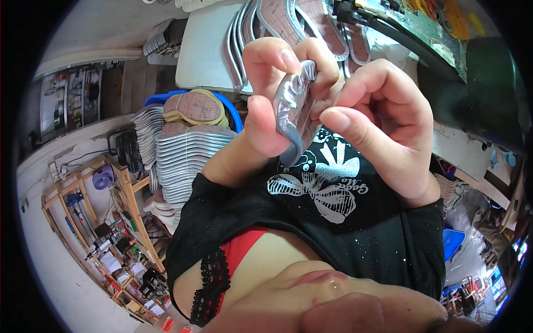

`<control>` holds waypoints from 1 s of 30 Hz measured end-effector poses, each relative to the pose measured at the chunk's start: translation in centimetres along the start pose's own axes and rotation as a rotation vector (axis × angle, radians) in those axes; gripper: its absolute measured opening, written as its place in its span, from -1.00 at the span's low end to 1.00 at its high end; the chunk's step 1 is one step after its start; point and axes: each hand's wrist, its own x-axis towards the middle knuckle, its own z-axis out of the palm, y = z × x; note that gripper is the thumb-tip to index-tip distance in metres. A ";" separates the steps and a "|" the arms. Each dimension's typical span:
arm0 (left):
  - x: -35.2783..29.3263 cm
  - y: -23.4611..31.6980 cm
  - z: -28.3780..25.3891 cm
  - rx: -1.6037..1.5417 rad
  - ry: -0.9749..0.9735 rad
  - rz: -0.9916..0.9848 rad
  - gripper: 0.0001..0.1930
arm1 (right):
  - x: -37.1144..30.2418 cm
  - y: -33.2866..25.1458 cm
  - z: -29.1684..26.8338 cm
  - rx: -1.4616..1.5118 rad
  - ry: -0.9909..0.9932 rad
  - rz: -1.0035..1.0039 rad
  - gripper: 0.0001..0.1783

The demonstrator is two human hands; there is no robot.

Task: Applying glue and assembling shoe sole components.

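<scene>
In front of my chest I hold up a shoe insole (288,108) with a shiny silver wrapped edge and a brownish, grid-marked underside. My left hand (264,116) grips it, the thumb on the silver side and the fingers curled over its top end. The silver covering is wrinkled along the rim. From the other side, my right hand (388,122) pinches with thumb and forefinger at the insole's brownish face near the edge. The fingers hide part of the insole, and its lower end curves down past my left palm.
More silver-edged insoles (277,19) lie overlapped on a white table (202,50) beyond my hands. To the left, tall insole stacks (191,161) fill a blue tub (236,111). A dark green machine (491,94) stands at the right. Wooden shelving (133,205) lines the left wall.
</scene>
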 end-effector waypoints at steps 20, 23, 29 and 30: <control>-0.3 0.7 0.9 0.216 0.087 -0.103 -0.54 | 1.6 2.5 -0.3 -0.382 0.208 -0.053 -0.43; 0.1 0.8 1.1 -0.121 0.198 -0.307 -0.53 | 2.0 3.7 -0.4 -0.217 0.198 -0.118 -0.33; 0.2 0.9 1.0 -0.377 0.166 -0.356 -0.53 | 2.3 2.0 -0.4 -0.237 0.230 -0.280 -0.32; 0.2 0.9 0.8 -0.423 0.149 -0.370 -0.53 | 2.7 2.7 -1.2 -0.325 0.217 -0.413 -0.41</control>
